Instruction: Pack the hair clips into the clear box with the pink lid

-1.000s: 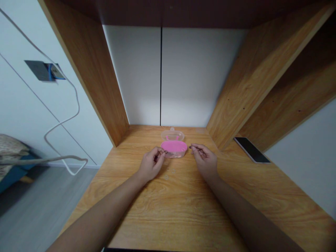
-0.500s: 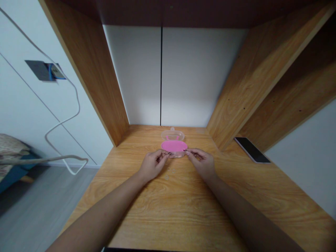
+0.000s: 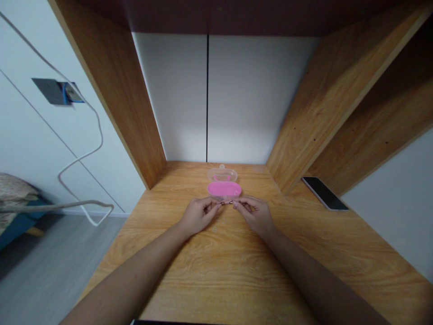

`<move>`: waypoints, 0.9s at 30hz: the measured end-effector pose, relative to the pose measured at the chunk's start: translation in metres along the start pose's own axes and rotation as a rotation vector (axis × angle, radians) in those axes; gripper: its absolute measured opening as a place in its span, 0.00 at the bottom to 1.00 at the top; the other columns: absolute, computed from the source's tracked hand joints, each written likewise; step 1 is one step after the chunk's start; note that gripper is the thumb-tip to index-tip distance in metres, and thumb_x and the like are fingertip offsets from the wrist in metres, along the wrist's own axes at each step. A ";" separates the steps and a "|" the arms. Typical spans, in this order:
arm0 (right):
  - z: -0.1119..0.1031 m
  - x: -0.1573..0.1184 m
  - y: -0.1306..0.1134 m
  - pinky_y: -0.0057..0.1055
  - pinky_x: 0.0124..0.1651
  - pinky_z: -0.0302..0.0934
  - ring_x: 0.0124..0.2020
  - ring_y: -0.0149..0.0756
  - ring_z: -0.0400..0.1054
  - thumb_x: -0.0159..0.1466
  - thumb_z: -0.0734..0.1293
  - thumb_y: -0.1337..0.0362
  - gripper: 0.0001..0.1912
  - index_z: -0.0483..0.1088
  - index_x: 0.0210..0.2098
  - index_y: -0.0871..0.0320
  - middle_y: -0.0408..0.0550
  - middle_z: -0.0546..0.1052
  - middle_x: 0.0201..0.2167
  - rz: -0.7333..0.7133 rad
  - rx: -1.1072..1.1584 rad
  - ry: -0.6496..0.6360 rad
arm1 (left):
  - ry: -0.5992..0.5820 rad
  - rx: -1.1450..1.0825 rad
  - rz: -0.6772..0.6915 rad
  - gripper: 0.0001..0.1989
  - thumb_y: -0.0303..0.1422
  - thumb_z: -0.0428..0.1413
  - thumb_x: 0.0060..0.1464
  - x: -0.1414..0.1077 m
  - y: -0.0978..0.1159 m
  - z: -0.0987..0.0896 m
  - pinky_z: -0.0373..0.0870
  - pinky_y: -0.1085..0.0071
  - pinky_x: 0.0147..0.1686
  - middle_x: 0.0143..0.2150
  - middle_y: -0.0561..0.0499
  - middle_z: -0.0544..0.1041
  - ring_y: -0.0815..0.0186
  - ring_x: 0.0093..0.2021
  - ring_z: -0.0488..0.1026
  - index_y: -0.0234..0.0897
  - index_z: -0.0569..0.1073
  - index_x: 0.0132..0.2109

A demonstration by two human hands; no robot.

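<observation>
My left hand [image 3: 198, 215] is closed in a pinch, with a small dark loop [image 3: 222, 203] at its fingertips. Facing it, my right hand [image 3: 256, 215] pinches another small dark piece [image 3: 231, 202], too tiny to name for sure. The fingertips are a short way apart, just in front of a clear plastic case [image 3: 222, 173] whose lid is open towards the back. A pink oval panel [image 3: 223, 188] covers the case's base, and one small clear ring [image 3: 236, 193] lies on it. Nearer me, a few clear little rings [image 3: 223, 221] rest on the wooden desk [image 3: 216, 280].
A phone [image 3: 324, 193] lies on the desk at the right, beyond a wooden upright [image 3: 324, 104]. Another wooden panel [image 3: 111, 90] stands at the left. A white cable [image 3: 98, 122] hangs in front of the wall, near an opened socket [image 3: 57, 91].
Both hands have come closer together and slightly towards me, off the front edge of the case. The small dark pieces have moved with them.
</observation>
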State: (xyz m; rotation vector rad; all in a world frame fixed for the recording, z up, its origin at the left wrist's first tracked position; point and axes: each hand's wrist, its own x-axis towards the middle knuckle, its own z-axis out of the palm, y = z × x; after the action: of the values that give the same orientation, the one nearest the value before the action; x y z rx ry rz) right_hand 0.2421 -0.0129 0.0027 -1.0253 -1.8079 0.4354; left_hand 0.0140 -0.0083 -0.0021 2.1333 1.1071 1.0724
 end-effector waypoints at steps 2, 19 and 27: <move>0.000 0.000 -0.003 0.33 0.41 0.74 0.33 0.37 0.78 0.67 0.68 0.61 0.07 0.81 0.38 0.52 0.46 0.84 0.34 -0.063 -0.011 -0.042 | -0.005 -0.015 -0.003 0.15 0.38 0.53 0.63 0.000 0.002 0.000 0.54 0.77 0.23 0.19 0.57 0.67 0.73 0.19 0.58 0.33 0.81 0.43; 0.006 -0.002 0.001 0.37 0.52 0.72 0.46 0.38 0.78 0.69 0.66 0.66 0.09 0.78 0.45 0.53 0.50 0.83 0.45 -0.208 -0.026 -0.144 | -0.065 -0.039 0.028 0.16 0.39 0.53 0.64 -0.001 0.003 0.003 0.56 0.77 0.23 0.20 0.56 0.69 0.74 0.20 0.59 0.33 0.81 0.44; 0.008 -0.002 0.002 0.34 0.49 0.73 0.44 0.38 0.78 0.68 0.68 0.67 0.07 0.78 0.44 0.52 0.48 0.83 0.43 -0.250 -0.034 -0.109 | -0.067 -0.052 0.054 0.15 0.38 0.54 0.63 -0.001 0.001 0.003 0.56 0.77 0.23 0.20 0.56 0.69 0.74 0.20 0.58 0.34 0.82 0.44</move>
State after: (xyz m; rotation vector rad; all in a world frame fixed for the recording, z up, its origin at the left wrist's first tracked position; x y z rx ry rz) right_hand 0.2364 -0.0121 -0.0037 -0.7973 -2.0166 0.3123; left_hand 0.0168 -0.0104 -0.0035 2.1530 0.9853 1.0340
